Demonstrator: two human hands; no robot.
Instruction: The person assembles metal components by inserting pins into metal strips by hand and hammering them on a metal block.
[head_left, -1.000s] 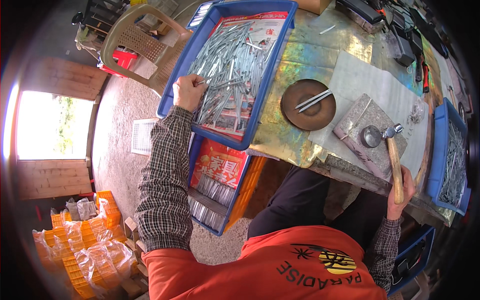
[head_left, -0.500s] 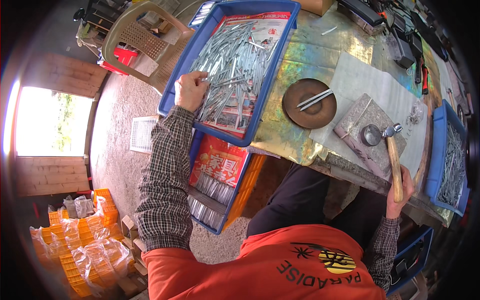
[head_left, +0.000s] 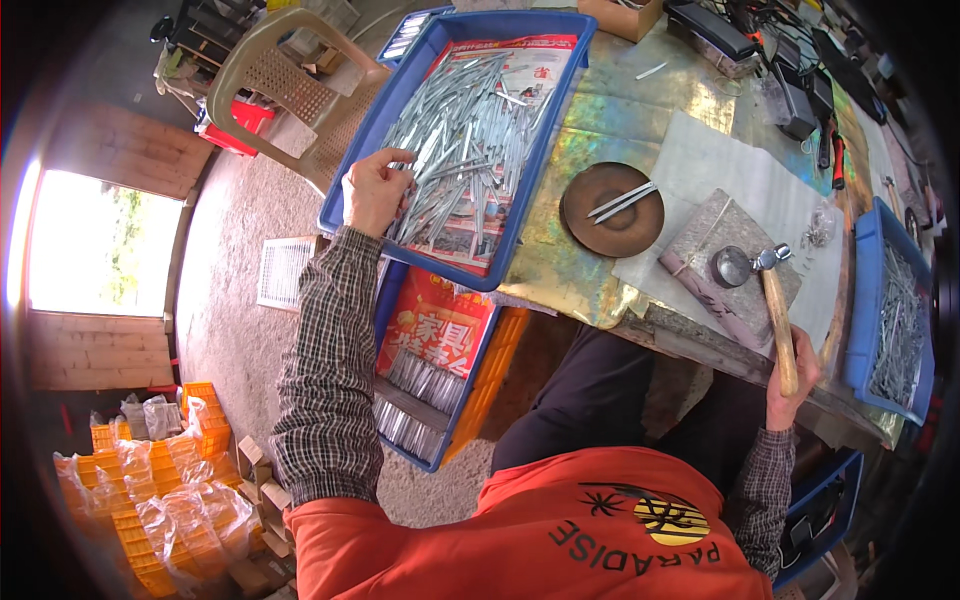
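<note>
My left hand is at the left side of a blue tray, fingers curled and thumb drawn in beside a heap of thin silvery metal strips. What those fingers pinch, if anything, is hidden. Fingers closed round its wooden handle, my right hand grips a hammer at the bench's front edge. The hammer's head is over a stone block, next to a round metal piece on that block. Two metal strips lie across a round brown dish between my hands.
Another blue bin of metal pieces stands at the bench's right end. Tools, among them a red-handled one, crowd the far right. Below the tray is a blue crate with bundled strips. A plastic chair stands beyond the tray.
The view has shifted slightly. My left hand stays by the heap with its fingers a little more curled, and my right hand keeps its hold on the hammer.
</note>
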